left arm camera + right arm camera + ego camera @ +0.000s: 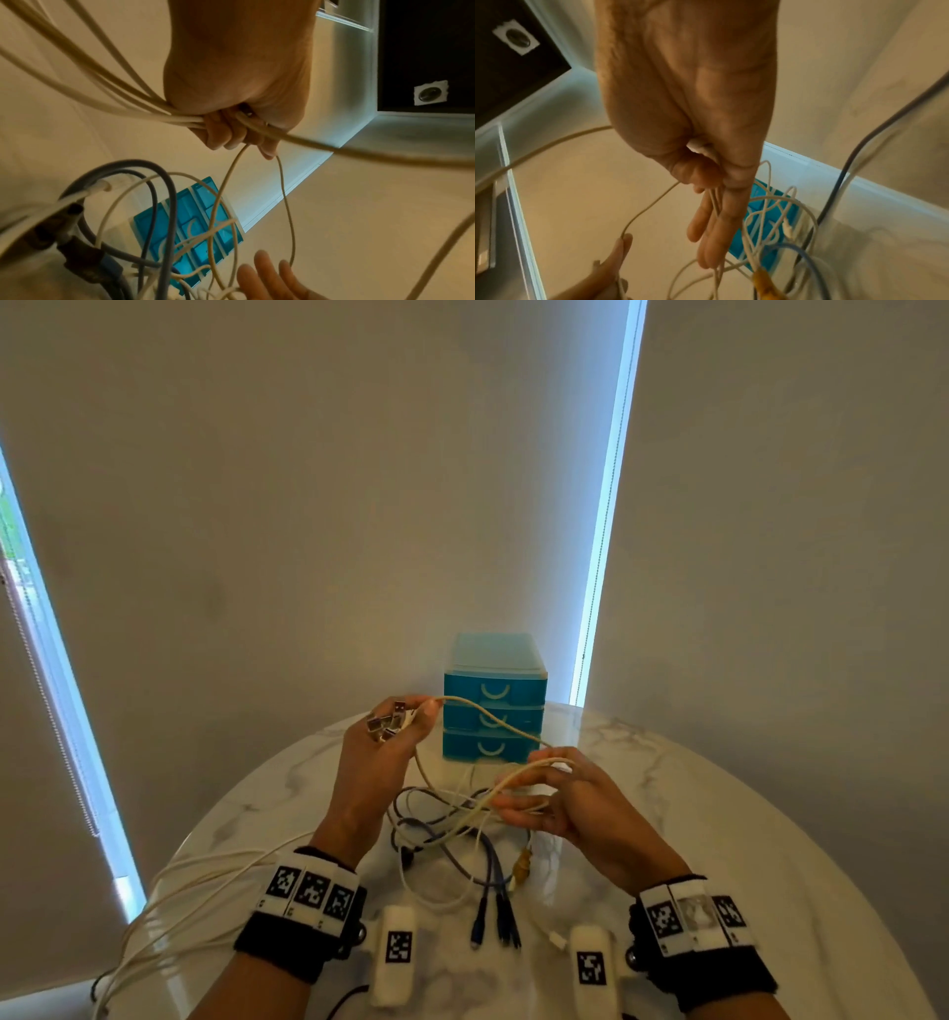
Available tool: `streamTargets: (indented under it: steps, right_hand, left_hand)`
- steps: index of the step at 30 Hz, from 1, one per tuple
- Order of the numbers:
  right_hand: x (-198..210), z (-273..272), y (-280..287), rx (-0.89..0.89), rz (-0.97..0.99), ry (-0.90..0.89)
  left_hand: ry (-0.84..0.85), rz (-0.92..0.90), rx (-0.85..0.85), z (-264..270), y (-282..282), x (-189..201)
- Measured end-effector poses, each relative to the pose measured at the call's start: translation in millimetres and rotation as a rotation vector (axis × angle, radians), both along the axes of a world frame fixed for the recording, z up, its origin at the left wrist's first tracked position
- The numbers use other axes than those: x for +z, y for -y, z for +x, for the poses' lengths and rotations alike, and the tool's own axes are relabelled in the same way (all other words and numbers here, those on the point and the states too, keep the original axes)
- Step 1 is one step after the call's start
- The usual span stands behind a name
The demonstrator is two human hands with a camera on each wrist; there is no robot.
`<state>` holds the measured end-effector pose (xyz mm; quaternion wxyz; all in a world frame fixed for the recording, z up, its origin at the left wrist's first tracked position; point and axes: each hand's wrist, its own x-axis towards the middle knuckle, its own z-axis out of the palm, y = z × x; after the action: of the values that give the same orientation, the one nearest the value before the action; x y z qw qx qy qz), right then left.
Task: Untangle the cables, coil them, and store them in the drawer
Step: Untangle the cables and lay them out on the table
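Note:
My left hand [405, 721] is raised in front of the blue three-drawer unit [493, 711] and grips several white cables with their metal USB plugs [385, 724] bunched at the fingertips. In the left wrist view its fingers [226, 130] curl round the white strands. One white cable [480, 711] runs from it to my right hand [534, 793], which holds thin white loops along its fingers, the thumb [693, 174] pressing them to the palm. Below both hands a tangle of white and dark blue cables [441, 829] lies on the marble table [719, 814]. All three drawers are closed.
Several white strands [179, 891] trail from my left hand over the table's left edge. Dark blue plug ends [493, 922] and a yellow-brown connector [521, 868] lie near the front. The drawer unit stands at the table's far edge against the blinds.

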<state>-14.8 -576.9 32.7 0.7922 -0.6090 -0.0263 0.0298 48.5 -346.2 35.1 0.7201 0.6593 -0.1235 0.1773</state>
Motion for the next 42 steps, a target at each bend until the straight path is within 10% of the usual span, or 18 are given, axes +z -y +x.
streamTargets:
  steps: [7,15,23,33,42]
  right_hand:
    - [7,-12,5,0.115,0.401,0.021]
    - [13,-3,10,-0.455,0.453,0.217]
    - [-7,0,-21,0.051,-0.761,0.379]
    - [-16,9,-8,0.005,-0.795,0.288]
    - [-6,-1,4,-0.191,-0.586,0.345]
  left_hand:
    - [-0.021,-0.074,-0.197,-4,-8,2]
    - [-0.255,0.759,-0.467,-16,-11,7]
    - [-0.151,0.319,-0.238,-11,-9,8]
    - [-0.19,-0.102,-0.476,-6,-18,12]
    - [-0.06,-0.289,-0.204,-1,-19,11]
